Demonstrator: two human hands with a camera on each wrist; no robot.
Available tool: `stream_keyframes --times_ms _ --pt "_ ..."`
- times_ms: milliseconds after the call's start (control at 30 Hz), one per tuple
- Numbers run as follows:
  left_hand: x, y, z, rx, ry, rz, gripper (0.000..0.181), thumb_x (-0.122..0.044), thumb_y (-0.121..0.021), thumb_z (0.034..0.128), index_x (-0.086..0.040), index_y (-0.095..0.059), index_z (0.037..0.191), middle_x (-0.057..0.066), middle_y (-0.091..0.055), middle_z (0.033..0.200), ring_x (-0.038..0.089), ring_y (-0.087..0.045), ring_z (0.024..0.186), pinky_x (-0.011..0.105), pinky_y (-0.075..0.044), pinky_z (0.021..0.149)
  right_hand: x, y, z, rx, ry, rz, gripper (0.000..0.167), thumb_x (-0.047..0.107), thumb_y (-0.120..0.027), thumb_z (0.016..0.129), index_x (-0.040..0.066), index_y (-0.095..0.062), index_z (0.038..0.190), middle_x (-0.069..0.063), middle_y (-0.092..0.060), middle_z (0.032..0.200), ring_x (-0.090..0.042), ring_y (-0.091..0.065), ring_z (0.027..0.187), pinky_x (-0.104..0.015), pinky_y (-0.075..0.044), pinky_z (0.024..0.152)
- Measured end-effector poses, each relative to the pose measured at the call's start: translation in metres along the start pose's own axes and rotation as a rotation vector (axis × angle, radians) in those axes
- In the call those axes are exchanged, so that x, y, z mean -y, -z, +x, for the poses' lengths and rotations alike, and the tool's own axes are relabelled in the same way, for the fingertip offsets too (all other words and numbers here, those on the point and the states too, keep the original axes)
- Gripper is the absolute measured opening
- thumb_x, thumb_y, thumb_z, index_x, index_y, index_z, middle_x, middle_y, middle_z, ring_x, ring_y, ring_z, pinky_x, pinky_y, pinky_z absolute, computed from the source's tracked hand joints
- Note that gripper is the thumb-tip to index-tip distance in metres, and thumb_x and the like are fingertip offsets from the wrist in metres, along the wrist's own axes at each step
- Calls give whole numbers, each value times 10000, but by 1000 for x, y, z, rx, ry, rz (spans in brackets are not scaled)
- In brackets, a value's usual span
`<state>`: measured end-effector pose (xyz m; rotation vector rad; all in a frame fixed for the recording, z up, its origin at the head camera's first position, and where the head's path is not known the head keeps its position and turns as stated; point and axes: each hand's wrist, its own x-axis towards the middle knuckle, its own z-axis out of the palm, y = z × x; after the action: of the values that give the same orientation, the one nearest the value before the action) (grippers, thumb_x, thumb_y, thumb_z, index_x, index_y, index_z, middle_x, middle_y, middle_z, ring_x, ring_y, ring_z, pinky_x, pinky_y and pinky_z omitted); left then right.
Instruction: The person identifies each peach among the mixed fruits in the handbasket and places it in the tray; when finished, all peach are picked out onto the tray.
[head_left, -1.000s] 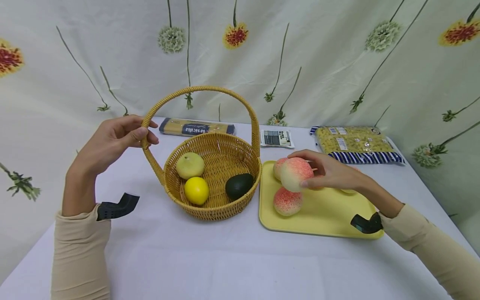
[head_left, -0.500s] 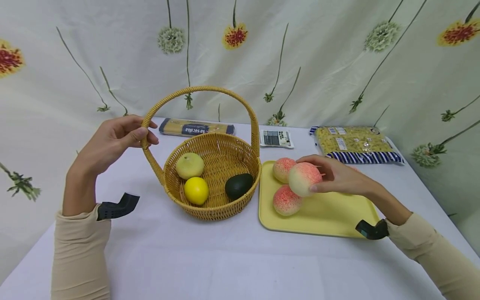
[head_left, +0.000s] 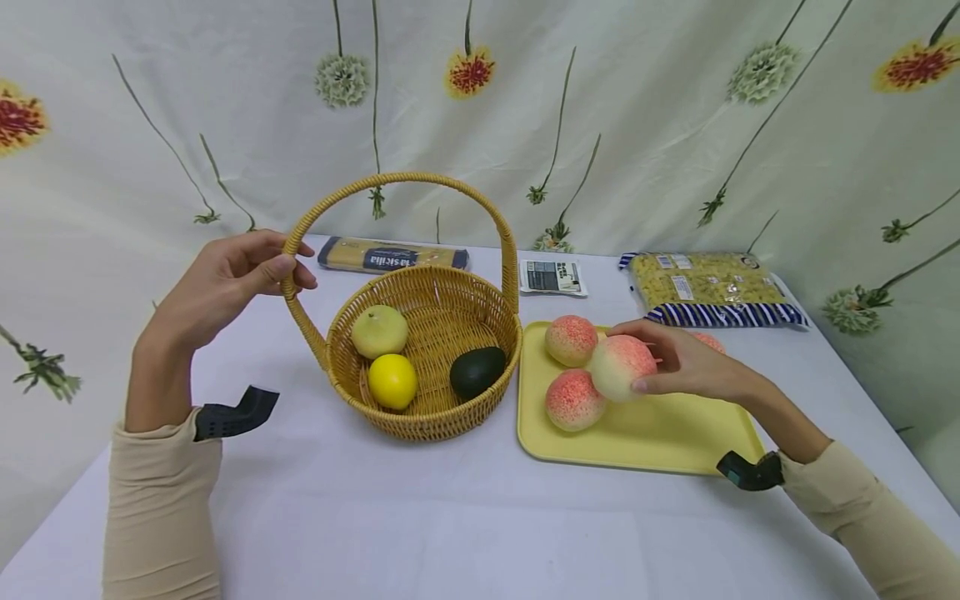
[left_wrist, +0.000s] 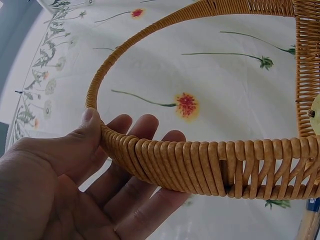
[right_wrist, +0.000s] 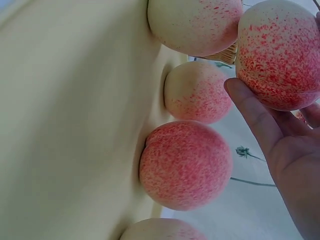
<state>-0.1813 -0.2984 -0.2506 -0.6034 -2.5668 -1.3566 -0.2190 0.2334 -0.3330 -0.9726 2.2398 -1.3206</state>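
Observation:
My left hand (head_left: 217,283) pinches the side of the wicker basket's handle (head_left: 408,177), thumb on one side and fingers on the other in the left wrist view. Inside the basket (head_left: 420,428) lie a pale round fruit (head_left: 379,332), a yellow lemon-like fruit (head_left: 393,382) and a dark green avocado (head_left: 478,372). Over the yellow tray (head_left: 637,457), my right hand (head_left: 686,362) holds a pink-and-cream peach (head_left: 621,367) between thumb and fingers. Two peaches, a back one (head_left: 572,339) and a front one (head_left: 574,400), sit at the tray's left; another peach (right_wrist: 186,165) shows in the right wrist view.
Behind the basket lies a long pasta packet (head_left: 392,255). A small white-and-black packet (head_left: 553,277) is to its right. At the back right rests a big bag of yellow pasta (head_left: 708,283). A flowered cloth (head_left: 645,125) hangs behind the table.
My right hand has carried the peach to the right and slightly toward me, away from the basket, uncovering more of the two left peaches. The left hand and basket have stayed put.

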Motion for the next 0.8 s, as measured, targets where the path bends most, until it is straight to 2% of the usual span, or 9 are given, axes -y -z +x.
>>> stream_keyframes --times_ms 167,300,567,800 --pt "0 0 0 1 6 3 234 -137 -498 1001 -25 -576 1190 50 -706 898 155 -674 835 181 -542 772 -4 1 -4 -11 -28 6 576 93 -664 862 55 -409 1377 -164 -472 1317 -207 -581 1056 -324 -541 860" --pt "0 0 0 3 7 5 234 -138 -497 1001 -26 -574 1192 51 -706 899 154 -676 836 176 -539 779 -9 1 -6 -17 -38 14 576 85 -663 864 77 -415 1385 -119 -480 1323 -201 -576 1070 -323 -538 868" --pt "0 0 0 3 0 3 229 -129 -498 1000 -24 -575 1188 46 -707 897 151 -678 835 174 -538 779 -21 3 -11 11 15 61 611 12 -635 877 -4 -354 1420 -74 -461 1373 -163 -542 1143 -316 -525 891" --pt "0 0 0 2 0 2 226 -126 -500 999 -25 -573 1187 46 -706 898 152 -675 836 176 -540 780 -28 5 -16 -2 -38 4 577 99 -648 870 55 -410 1393 -83 -466 1376 -152 -537 1144 -293 -507 905"
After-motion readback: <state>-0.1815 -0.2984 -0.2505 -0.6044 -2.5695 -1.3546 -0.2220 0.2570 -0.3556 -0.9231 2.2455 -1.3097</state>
